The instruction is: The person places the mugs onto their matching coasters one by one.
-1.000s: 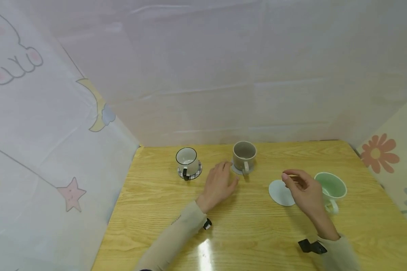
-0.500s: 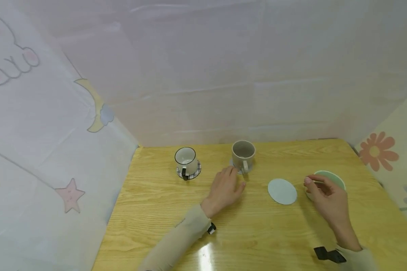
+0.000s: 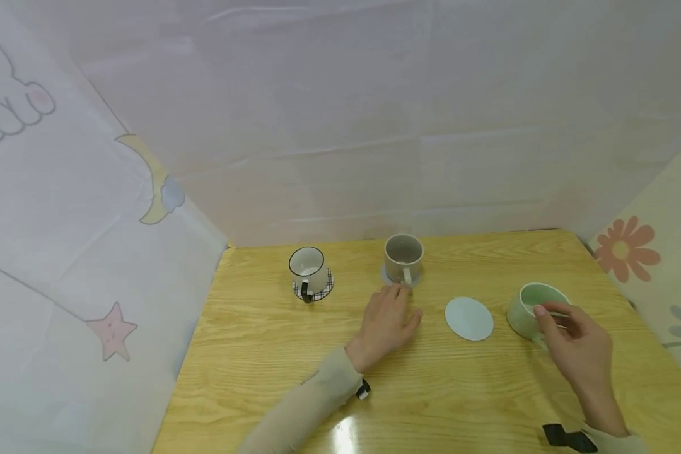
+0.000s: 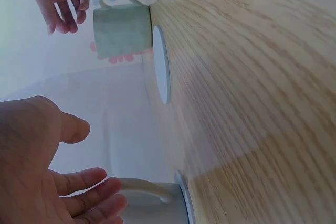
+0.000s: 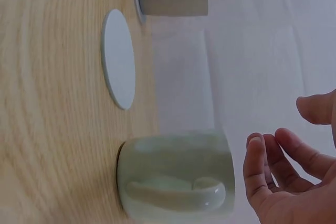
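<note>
A green mug [image 3: 521, 318] stands on the right of the table. My right hand [image 3: 583, 350] hovers over its near right side, and the right wrist view shows bent fingers [image 5: 256, 169] apart from the mug's rim, holding nothing. To the left of that mug lies a pale round coaster [image 3: 468, 319] with nothing on it. A grey-beige mug [image 3: 396, 270] rests on a grey coaster [image 3: 385, 277] at the back middle. My left hand [image 3: 383, 328] is just in front of its handle, fingers relaxed and gripping nothing; whether they touch the handle I cannot tell.
At the back left a white mug [image 3: 318, 277] with a black rim and dark handle stands on a checked coaster [image 3: 325, 291]. Printed cloth walls [image 3: 318, 157] enclose the wooden table [image 3: 261, 353] at the back and both sides.
My right hand has moved right, from beside the pale coaster to above the green mug. My left hand has shifted slightly right, to the front of the grey-beige mug's handle.
</note>
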The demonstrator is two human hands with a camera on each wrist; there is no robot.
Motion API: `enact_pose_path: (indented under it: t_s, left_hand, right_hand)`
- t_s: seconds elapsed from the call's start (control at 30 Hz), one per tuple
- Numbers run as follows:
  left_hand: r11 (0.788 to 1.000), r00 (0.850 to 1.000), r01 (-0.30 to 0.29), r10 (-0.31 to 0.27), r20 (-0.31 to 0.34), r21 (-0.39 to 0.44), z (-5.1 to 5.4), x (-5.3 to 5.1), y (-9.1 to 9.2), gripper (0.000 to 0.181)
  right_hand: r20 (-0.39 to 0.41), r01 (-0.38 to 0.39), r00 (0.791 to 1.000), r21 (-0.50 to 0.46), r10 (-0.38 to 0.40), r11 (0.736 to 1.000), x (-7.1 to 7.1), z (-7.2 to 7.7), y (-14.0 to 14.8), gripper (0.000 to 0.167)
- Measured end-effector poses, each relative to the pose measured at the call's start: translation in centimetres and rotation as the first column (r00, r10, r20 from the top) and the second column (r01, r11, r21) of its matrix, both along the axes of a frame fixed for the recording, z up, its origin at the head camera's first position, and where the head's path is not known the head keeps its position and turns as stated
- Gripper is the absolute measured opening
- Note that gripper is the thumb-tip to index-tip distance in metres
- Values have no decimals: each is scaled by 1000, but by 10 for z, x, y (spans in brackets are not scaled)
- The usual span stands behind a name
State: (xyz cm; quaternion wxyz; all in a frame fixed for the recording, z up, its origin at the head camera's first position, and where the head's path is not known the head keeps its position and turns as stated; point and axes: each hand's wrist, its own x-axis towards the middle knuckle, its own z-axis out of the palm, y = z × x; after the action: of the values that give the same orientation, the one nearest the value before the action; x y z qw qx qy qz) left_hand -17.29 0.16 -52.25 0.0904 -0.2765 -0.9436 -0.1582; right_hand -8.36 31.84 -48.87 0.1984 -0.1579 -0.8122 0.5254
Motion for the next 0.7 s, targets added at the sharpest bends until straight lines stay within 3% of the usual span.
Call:
enact_pose_path:
  t_s: [0.4, 0.7]
  left_hand:
    - [996, 994, 85, -85, -72, -1, -2, 3, 18, 46]
    - [993, 993, 107, -109, -41, -51, -4, 4, 30, 49]
  right_hand:
    - [22, 123, 992, 3, -123, 992, 10, -7, 15, 12]
    - [81, 184, 980, -26, -181, 983, 18, -24, 21, 10]
